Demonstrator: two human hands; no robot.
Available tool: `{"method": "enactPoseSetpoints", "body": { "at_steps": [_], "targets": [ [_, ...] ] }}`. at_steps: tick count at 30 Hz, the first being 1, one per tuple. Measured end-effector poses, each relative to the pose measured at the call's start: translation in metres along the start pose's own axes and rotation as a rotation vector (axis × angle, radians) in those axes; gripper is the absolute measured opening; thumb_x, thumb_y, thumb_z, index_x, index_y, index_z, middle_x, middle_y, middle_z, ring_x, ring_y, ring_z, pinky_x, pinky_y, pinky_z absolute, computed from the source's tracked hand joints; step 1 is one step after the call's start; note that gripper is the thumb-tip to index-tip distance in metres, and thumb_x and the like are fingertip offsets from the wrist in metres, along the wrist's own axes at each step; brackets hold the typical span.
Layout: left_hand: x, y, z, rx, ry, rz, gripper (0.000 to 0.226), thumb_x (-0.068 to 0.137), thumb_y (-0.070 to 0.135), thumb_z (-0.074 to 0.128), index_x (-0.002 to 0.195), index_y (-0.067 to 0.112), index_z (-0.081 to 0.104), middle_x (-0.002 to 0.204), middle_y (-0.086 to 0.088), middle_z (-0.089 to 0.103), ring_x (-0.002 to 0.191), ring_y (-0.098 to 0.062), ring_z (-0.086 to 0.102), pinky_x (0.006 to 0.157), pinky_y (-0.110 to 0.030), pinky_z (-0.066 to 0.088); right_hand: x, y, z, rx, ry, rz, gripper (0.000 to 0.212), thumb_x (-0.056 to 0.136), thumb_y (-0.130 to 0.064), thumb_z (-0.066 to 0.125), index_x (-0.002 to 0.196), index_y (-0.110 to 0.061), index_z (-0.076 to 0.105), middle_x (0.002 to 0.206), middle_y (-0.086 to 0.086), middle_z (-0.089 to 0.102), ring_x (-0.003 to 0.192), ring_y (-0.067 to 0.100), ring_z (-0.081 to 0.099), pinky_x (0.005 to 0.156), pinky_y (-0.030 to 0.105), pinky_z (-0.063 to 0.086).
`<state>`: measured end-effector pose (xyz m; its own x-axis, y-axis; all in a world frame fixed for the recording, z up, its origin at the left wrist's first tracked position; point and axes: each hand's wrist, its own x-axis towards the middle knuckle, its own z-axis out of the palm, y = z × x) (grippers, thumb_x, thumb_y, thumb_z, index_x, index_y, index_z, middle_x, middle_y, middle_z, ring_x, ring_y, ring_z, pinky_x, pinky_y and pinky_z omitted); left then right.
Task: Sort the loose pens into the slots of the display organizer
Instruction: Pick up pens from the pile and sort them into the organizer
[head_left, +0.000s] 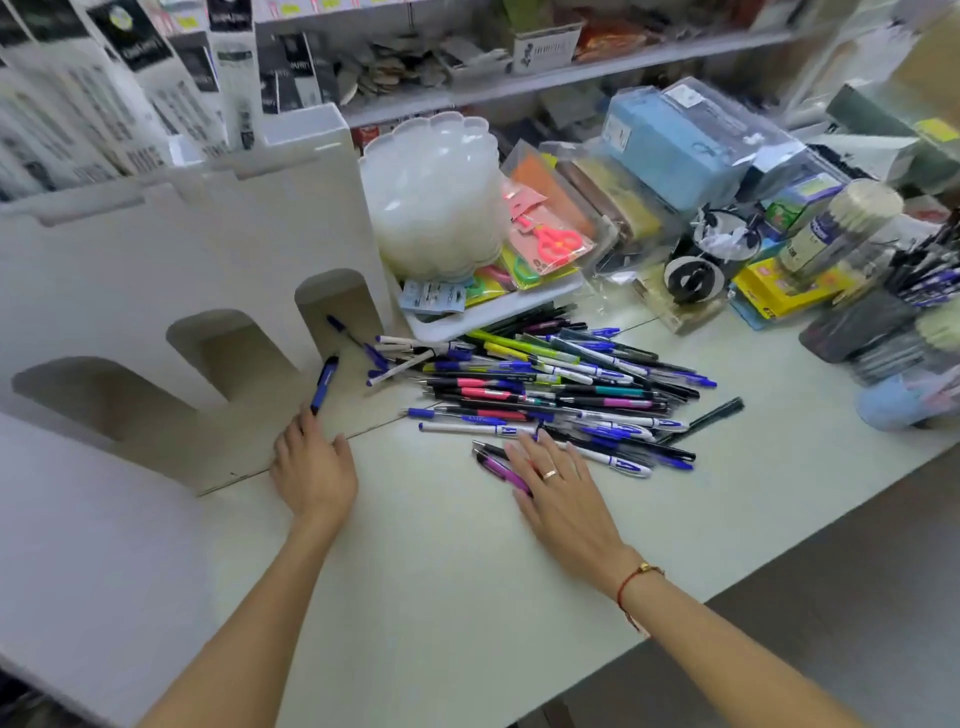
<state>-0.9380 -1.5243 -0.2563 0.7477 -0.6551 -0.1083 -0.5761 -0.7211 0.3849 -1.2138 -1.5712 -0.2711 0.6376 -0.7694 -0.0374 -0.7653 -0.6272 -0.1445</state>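
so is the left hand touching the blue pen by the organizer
Touching: the head view shows the left hand with its fingertips pinching the lower end of the blue pen.

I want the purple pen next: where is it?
Head view: the purple pen lies on the table at the pile's near edge, just left of the right hand, against its fingers.

Landmark: pen pile, on the table
Left of pile: display organizer
Behind pile: tray bearing stacked lids
Right of pile: pen cup
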Motion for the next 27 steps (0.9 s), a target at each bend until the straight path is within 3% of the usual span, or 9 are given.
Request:
{"method": "enactPoseSetpoints", "body": {
  "at_steps": [4,8,10,12,15,19,23,25,27],
  "targets": [
    [0.008,0.009,0.002,-0.024,0.042,-0.013,0.031,0.095,0.025,0.055,0.123,0.012,0.057,0.120,-0.016,0.056,0.109,-0.037,0.049,0.083,-0.043,0.042,0.022,0.006,0.004,-0.096,0.028,-0.143,0.052,0.100,-0.035,0.028,0.149,-0.019,0.032,0.155,0.003,0.032,0.142,0.023,0.031,0.113,0.046,0.020],
    [0.000,-0.003,-0.003,-0.142,0.019,-0.094,0.021,0.095,0.030,0.054,0.108,0.016,0.062,0.109,-0.007,0.063,0.096,-0.032,0.059,0.074,-0.037,0.044,0.046,-0.002,0.001,-0.123,0.052,-0.168,0.056,0.096,-0.042,0.029,0.145,-0.016,0.036,0.145,0.004,0.048,0.128,0.023,0.052,0.105,0.041,0.041],
    [-0.016,-0.011,-0.007,-0.208,0.010,-0.115,0.021,0.095,0.031,0.054,0.109,0.018,0.063,0.106,-0.003,0.065,0.096,-0.030,0.061,0.074,-0.033,0.041,0.057,-0.007,0.000,-0.153,0.060,-0.141,0.061,0.093,-0.046,0.030,0.141,-0.011,0.043,0.130,0.007,0.060,0.113,0.024,0.061,0.095,0.039,0.049],
    [-0.034,-0.009,-0.012,-0.281,0.015,-0.110,0.020,0.095,0.031,0.054,0.110,0.022,0.063,0.102,0.001,0.067,0.096,-0.027,0.062,0.073,-0.031,0.040,0.066,-0.014,0.000,-0.215,0.137,-0.155,0.058,0.091,-0.047,0.045,0.131,-0.006,0.056,0.107,0.008,0.066,0.094,0.025,0.061,0.084,0.038,0.049],
    [-0.058,0.003,-0.011,-0.318,-0.001,0.009,0.013,0.094,0.030,0.057,0.105,0.028,0.063,0.095,0.011,0.063,0.090,-0.015,0.059,0.069,-0.028,0.037,0.072,-0.026,-0.002,-0.189,0.198,-0.127,0.049,0.074,-0.044,0.076,0.107,-0.009,0.067,0.087,0.004,0.063,0.076,0.022,0.058,0.065,0.032,0.050],
    [-0.069,0.009,-0.007,-0.238,-0.020,0.292,0.009,0.091,0.030,0.063,0.099,0.032,0.064,0.095,0.020,0.060,0.088,-0.007,0.051,0.064,-0.020,0.034,0.058,-0.028,-0.005,-0.127,0.223,-0.132,0.043,0.070,-0.042,0.080,0.099,-0.014,0.067,0.088,0.001,0.062,0.077,0.020,0.058,0.067,0.031,0.049],
    [-0.051,0.023,0.006,-0.113,-0.098,0.534,0.013,0.087,0.030,0.068,0.100,0.029,0.068,0.099,0.014,0.063,0.095,-0.015,0.057,0.072,-0.025,0.041,0.030,-0.003,-0.009,-0.141,0.255,-0.113,0.062,0.072,-0.047,0.077,0.120,-0.012,0.061,0.117,0.007,0.063,0.108,0.026,0.060,0.092,0.038,0.050],
    [-0.041,0.032,0.012,-0.065,-0.134,0.665,0.030,0.085,0.037,0.069,0.114,0.029,0.065,0.123,0.009,0.059,0.117,-0.020,0.054,0.089,-0.031,0.044,0.015,0.012,-0.009,-0.163,0.215,-0.008,0.068,0.081,-0.055,0.060,0.132,-0.011,0.054,0.130,0.011,0.058,0.121,0.029,0.056,0.098,0.044,0.048],
    [-0.033,0.034,0.017,0.057,-0.291,0.800,0.070,0.083,0.064,0.056,0.144,0.033,0.040,0.155,0.008,0.027,0.145,-0.019,0.023,0.115,-0.037,0.022,0.003,0.025,-0.012,-0.157,0.148,0.111,0.074,0.085,-0.062,0.038,0.135,-0.009,0.051,0.132,0.012,0.057,0.122,0.030,0.055,0.098,0.044,0.048]
  ]
}}
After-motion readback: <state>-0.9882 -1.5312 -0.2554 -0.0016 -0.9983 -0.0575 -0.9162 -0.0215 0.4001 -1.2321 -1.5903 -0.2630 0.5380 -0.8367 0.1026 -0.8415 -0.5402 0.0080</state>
